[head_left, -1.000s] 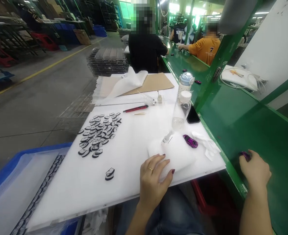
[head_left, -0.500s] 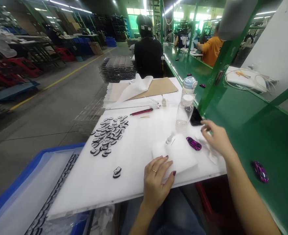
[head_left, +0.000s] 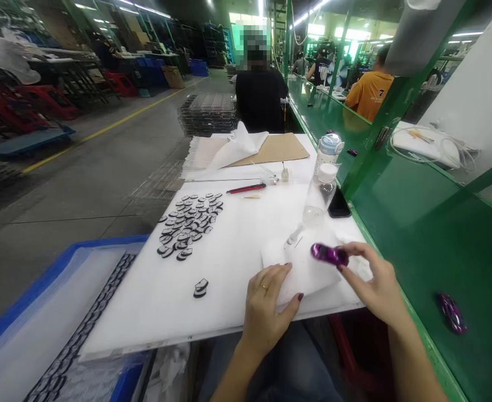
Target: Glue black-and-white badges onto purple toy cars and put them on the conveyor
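Note:
Between the thumb and fingers of my right hand (head_left: 373, 282) is a purple toy car (head_left: 328, 254), held above the white foam block (head_left: 308, 279). My left hand (head_left: 267, 307) lies at the block's left edge, fingers bent loosely and thumb apart, with nothing in it. On top of the block lies a small white-tipped dropper bottle (head_left: 294, 235). Crumpled white tissue (head_left: 361, 267) sits partly behind my right hand. Left of my hands, a couple of small black-and-white parts (head_left: 201, 288) lie apart from a spread of several similar parts (head_left: 189, 226).
Behind the block stand a clear bottle (head_left: 319, 195), a blue-lidded bottle (head_left: 329, 146) and a phone (head_left: 338, 204). A red pen (head_left: 246, 188) lies mid-table. Another purple car (head_left: 452, 314) rests on the green conveyor (head_left: 430, 234). A blue bin (head_left: 72, 251) stands at left; a person (head_left: 260, 100) sits ahead.
My right hand has come down and taken hold of the purple car, lifting it from beside the foam block and moving it slightly left. My left hand has stayed nearly still.

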Demonstrator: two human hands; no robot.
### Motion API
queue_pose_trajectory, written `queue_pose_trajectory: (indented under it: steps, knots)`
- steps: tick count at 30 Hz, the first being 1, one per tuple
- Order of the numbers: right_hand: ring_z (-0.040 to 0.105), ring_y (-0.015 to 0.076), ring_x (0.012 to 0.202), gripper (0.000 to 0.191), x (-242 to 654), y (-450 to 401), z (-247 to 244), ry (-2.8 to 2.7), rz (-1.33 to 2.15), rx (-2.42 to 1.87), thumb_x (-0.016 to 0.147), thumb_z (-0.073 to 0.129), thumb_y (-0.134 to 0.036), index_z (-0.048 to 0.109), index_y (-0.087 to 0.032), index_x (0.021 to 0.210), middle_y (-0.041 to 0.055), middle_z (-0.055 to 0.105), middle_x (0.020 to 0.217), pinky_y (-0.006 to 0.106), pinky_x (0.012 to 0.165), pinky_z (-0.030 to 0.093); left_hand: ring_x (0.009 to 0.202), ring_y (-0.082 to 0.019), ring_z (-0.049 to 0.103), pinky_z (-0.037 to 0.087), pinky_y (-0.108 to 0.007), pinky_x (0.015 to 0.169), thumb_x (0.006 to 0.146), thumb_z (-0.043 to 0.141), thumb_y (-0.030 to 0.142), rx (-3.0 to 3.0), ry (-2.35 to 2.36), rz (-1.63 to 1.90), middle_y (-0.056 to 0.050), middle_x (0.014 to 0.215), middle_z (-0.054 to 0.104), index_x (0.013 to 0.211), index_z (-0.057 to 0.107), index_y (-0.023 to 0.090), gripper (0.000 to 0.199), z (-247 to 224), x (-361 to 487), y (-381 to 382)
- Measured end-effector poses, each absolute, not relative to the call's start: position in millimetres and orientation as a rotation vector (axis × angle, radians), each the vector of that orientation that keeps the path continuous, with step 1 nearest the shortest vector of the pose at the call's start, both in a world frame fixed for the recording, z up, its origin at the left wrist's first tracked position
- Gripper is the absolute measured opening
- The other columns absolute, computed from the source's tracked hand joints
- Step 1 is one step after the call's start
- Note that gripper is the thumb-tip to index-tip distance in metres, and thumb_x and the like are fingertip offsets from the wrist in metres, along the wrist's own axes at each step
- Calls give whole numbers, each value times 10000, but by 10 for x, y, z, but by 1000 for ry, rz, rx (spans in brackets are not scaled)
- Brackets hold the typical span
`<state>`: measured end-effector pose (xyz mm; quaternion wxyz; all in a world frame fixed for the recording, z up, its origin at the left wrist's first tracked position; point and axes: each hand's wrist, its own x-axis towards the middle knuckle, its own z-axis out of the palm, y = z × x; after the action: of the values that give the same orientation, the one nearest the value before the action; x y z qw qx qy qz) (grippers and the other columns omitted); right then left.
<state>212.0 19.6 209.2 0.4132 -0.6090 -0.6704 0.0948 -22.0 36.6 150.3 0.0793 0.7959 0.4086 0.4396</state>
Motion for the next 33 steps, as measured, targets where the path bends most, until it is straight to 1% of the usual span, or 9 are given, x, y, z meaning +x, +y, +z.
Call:
queue_pose_trajectory:
  steps: [4, 10, 13, 16, 19, 23, 25, 28, 33]
  knots:
    - [679, 210, 991, 244, 1874, 174, 2151, -1943, 600, -1338, 903, 608, -203, 604, -250, 1143, 58, 709, 1061, 374, 858, 583, 1084, -277, 645, 535, -450, 918, 889, 596, 230, 2356, 1227, 1305, -121, 1232, 667, 1436, 415, 225, 577, 1547, -222, 344]
    - [716, 205, 927, 220, 1626, 456, 2086, -1607, 540, -1390, 892, 617, -272, 622, -216, 1105, 64, 733, 1025, 384, 856, 611, 928, -202, 671, 570, -350, 820, 894, 599, 91, 2316, 1174, 1472, -57, 1029, 690, 1248, 594, 257, 391, 1595, -190, 214]
    - [675, 232, 1043, 320, 1502, 637, 2126, -1594, 466, -1378, 857, 654, -309, 612, -208, 1157, 84, 705, 1123, 417, 919, 574, 912, -188, 672, 590, -333, 822, 895, 643, 143, 2308, 1082, 1433, -65, 1043, 675, 1208, 618, 237, 327, 1627, -179, 198]
    - [626, 245, 1143, 311, 1401, 798, 2150, -1651, 516, -1346, 863, 641, -320, 626, -219, 1157, 87, 674, 1207, 428, 980, 519, 981, -214, 671, 599, -366, 862, 868, 688, 200, 2317, 1004, 1243, -79, 1106, 669, 1223, 622, 238, 364, 1721, -205, 287]
    - [591, 251, 1227, 172, 1381, 882, 2182, -1711, 692, -1313, 926, 557, -329, 672, -230, 1007, 65, 710, 1105, 417, 1017, 478, 1179, -279, 617, 559, -441, 978, 811, 739, 207, 2350, 954, 973, -110, 1292, 631, 1285, 598, 238, 496, 1869, -241, 436]
    - [520, 273, 1331, 216, 1473, 821, 2294, -1614, 878, -1194, 948, 547, -414, 675, -239, 945, 77, 704, 1144, 432, 1014, 474, 1280, -281, 568, 499, -451, 1064, 758, 791, 198, 2311, 875, 790, -100, 1405, 590, 1318, 568, 234, 603, 1994, -236, 580]
    - [566, 264, 1265, 179, 1532, 752, 2325, -1472, 824, -1115, 931, 595, -400, 686, -249, 964, 75, 687, 1171, 433, 1005, 474, 1236, -276, 601, 505, -449, 1049, 717, 832, 226, 2274, 895, 806, -84, 1382, 614, 1264, 603, 240, 593, 1989, -208, 596]
    - [634, 186, 916, 81, 1592, 702, 2254, -1244, 721, -958, 898, 643, -317, 687, -257, 928, 28, 650, 926, 377, 899, 487, 1160, -292, 641, 520, -465, 1005, 627, 897, 299, 2214, 969, 893, -75, 1311, 664, 1166, 663, 234, 591, 1936, -147, 570]
    - [425, 145, 645, 285, 1610, 680, 2133, -1097, 1015, -893, 772, 717, -496, 638, -223, 791, -4, 470, 723, 312, 614, 362, 1044, -298, 682, 534, -469, 921, 542, 930, 328, 2091, 1060, 1054, -77, 1170, 720, 1075, 710, 208, 588, 1878, -46, 523]
